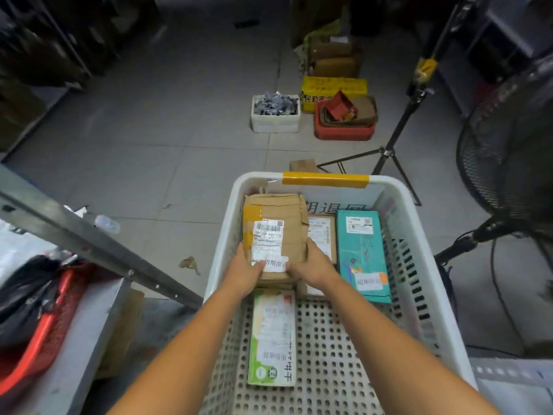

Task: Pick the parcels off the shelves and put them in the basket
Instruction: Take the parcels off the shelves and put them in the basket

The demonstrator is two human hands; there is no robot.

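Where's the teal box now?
Head view: the teal box lies in the basket by its right wall, right of the parcel in the left hand and right hand.

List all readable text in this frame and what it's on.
"饼干": green-and-white box in the basket.
"退": basket's far wall, neighbouring characters partly hidden.
"民勤": yellow box on the floor.
Labels on brown parcel and teal box: too blurred to read.

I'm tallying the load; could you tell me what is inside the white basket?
A brown parcel held by the left hand and right hand, a teal box, a green-and-white box, and a labelled carton half covered; whatever lies beneath is hidden.
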